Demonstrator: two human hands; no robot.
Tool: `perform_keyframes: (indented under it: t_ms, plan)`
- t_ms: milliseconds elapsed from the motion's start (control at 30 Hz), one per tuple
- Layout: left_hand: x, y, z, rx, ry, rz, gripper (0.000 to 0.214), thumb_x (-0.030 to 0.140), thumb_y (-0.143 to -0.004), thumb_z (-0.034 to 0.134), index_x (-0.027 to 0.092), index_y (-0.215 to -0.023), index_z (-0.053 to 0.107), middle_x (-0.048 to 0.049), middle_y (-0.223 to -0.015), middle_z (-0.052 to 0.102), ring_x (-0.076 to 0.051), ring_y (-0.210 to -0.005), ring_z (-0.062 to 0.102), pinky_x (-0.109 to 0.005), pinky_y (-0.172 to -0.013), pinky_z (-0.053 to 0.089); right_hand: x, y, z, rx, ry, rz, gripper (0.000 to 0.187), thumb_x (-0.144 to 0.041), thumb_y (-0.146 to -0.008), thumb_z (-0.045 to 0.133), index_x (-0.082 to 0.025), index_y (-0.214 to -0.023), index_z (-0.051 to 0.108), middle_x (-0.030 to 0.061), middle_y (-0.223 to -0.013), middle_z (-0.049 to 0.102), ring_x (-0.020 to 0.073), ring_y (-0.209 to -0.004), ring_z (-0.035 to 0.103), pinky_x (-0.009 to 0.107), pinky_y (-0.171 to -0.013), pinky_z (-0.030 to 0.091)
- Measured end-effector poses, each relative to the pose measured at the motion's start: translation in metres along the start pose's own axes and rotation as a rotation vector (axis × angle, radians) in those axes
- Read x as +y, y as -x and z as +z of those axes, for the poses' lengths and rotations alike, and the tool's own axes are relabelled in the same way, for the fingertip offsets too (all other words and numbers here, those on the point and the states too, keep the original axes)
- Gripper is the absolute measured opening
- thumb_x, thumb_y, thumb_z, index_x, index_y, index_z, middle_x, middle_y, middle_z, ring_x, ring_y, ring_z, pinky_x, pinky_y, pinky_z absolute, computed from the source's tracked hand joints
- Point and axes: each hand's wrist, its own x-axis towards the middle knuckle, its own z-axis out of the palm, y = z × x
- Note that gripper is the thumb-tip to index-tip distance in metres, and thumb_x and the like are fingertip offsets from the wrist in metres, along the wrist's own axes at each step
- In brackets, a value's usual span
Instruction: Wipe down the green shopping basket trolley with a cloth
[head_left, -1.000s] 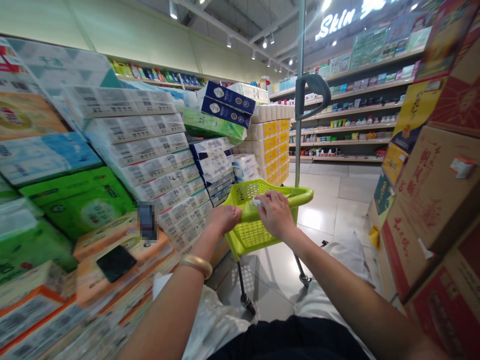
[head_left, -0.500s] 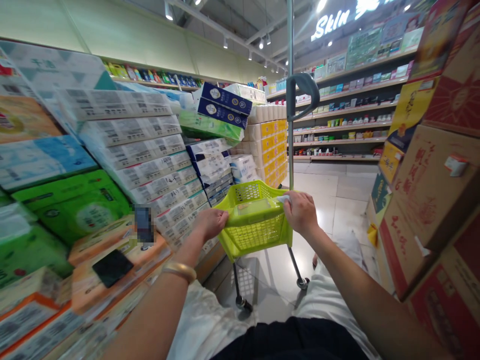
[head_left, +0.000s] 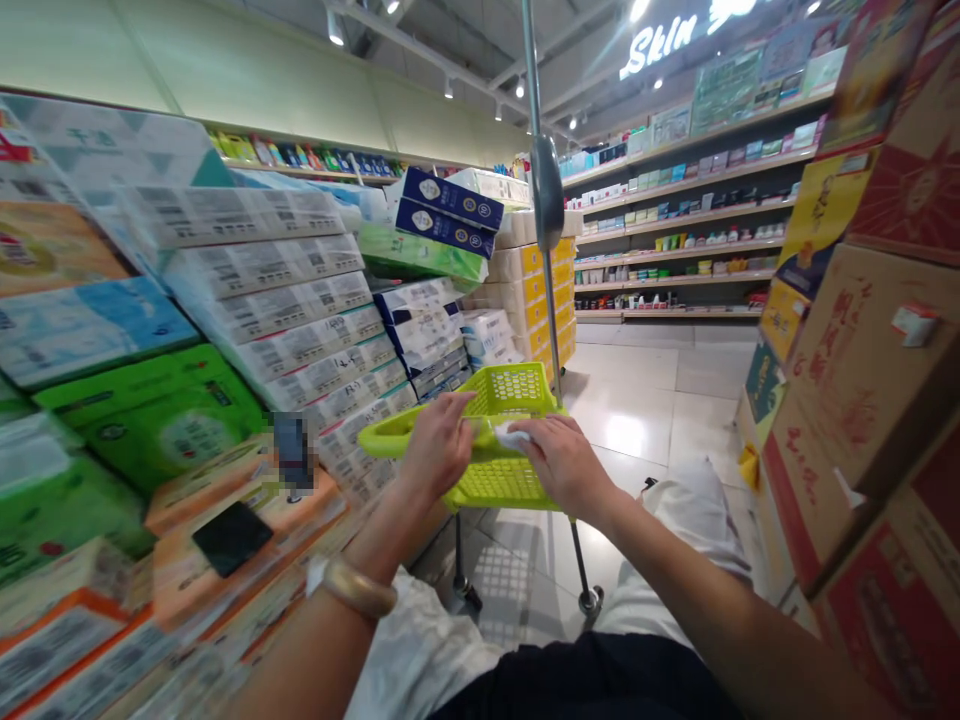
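A lime-green wheeled shopping basket (head_left: 517,385) stands in the aisle in front of me, its tall grey pull handle (head_left: 546,190) rising behind it. My left hand (head_left: 439,445) grips the basket's near rim, fingers curled over it. My right hand (head_left: 564,462) rests on the same rim, closed on a small white cloth (head_left: 512,438) pressed against the plastic. A gold bangle (head_left: 358,588) circles my left wrist.
Stacked tissue and toilet-paper packs (head_left: 285,310) wall the left side; a dark phone (head_left: 231,537) lies on an orange pack. Cardboard cartons (head_left: 862,380) crowd the right. Shiny floor tiles (head_left: 660,400) lead to product shelves (head_left: 675,250) beyond.
The basket has turned, its pull handle swinging left. My right hand slid from the rim's right corner back toward the middle, close to my left hand.
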Motion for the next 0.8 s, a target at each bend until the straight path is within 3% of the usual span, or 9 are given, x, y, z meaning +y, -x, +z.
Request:
perform_keyframes:
  t_ms: [100,167,233,333,400,533,667,800]
  plan:
    - [0.036,-0.005,0.013,-0.045,0.165,0.105,0.044,0.019,-0.087,0.038,0.015,-0.129,0.050,-0.0119,-0.123,0.059,-0.022,-0.113,0.056,-0.037,-0.099,0.043,0.014,0.000,-0.003,0.007,-0.016,0.074,0.021,-0.023,-0.095,0.042,-0.023,-0.101,0.062,0.0037,-0.099,0.070,0.0190,-0.092,0.062,0.036,-0.090,0.040]
    - [0.050,-0.003,0.019,-0.124,0.139,0.080,0.042,0.022,-0.089,0.037,0.015,-0.128,0.051,-0.0118,-0.118,0.063,-0.022,-0.106,0.059,-0.037,-0.095,0.044,0.029,0.002,-0.006,0.053,0.026,0.154,0.020,-0.023,-0.093,0.044,-0.022,-0.097,0.064,0.0054,-0.095,0.070,0.0221,-0.095,0.060,0.038,-0.089,0.039]
    - [0.057,0.001,0.023,-0.211,0.044,0.028,0.037,0.026,-0.092,0.033,0.016,-0.113,0.062,-0.0106,-0.103,0.070,-0.022,-0.092,0.064,-0.039,-0.091,0.044,0.043,0.005,-0.006,0.083,0.035,0.210,0.020,-0.023,-0.091,0.044,-0.022,-0.092,0.064,0.0063,-0.091,0.069,0.0241,-0.095,0.058,0.039,-0.087,0.040]
    - [0.055,0.010,0.024,-0.242,-0.069,0.004,0.045,0.032,-0.095,0.029,0.019,-0.074,0.067,-0.0066,-0.077,0.071,-0.020,-0.073,0.063,-0.037,-0.084,0.041,0.051,0.014,-0.003,0.093,-0.076,0.233,0.021,-0.026,-0.090,0.042,-0.021,-0.091,0.062,0.0064,-0.089,0.067,0.0226,-0.089,0.058,0.035,-0.081,0.043]
    - [0.051,0.014,0.023,-0.205,-0.076,0.031,0.047,0.034,-0.094,0.030,0.020,-0.063,0.062,-0.0042,-0.068,0.068,-0.018,-0.068,0.060,-0.033,-0.078,0.039,0.049,0.019,0.002,0.104,-0.165,0.255,0.021,-0.028,-0.090,0.041,-0.021,-0.093,0.061,0.0060,-0.090,0.066,0.0209,-0.085,0.059,0.033,-0.077,0.044]
    - [0.042,0.020,0.019,-0.165,-0.040,0.091,0.047,0.035,-0.094,0.030,0.020,-0.057,0.057,-0.0024,-0.062,0.064,-0.016,-0.061,0.055,-0.029,-0.064,0.032,0.048,0.023,0.009,0.118,-0.241,0.407,0.022,-0.030,-0.090,0.040,-0.022,-0.093,0.059,0.0038,-0.088,0.066,0.0187,-0.078,0.060,0.029,-0.071,0.044]
    - [0.034,0.025,0.013,-0.164,-0.001,0.108,0.047,0.035,-0.093,0.032,0.020,-0.055,0.055,-0.0021,-0.058,0.060,-0.015,-0.059,0.053,-0.028,-0.061,0.031,0.055,0.021,0.014,0.137,-0.235,0.593,0.025,-0.034,-0.087,0.040,-0.022,-0.092,0.061,0.0032,-0.084,0.067,0.0196,-0.077,0.060,0.029,-0.070,0.042]
    - [0.028,0.027,0.005,-0.239,0.141,0.086,0.039,0.033,-0.091,0.037,0.021,-0.067,0.065,-0.0027,-0.067,0.065,-0.017,-0.068,0.059,-0.028,-0.069,0.040,0.047,0.011,0.014,0.097,-0.472,0.576,0.027,-0.039,-0.082,0.048,-0.021,-0.093,0.064,0.0021,-0.087,0.067,0.0189,-0.080,0.059,0.030,-0.074,0.043]
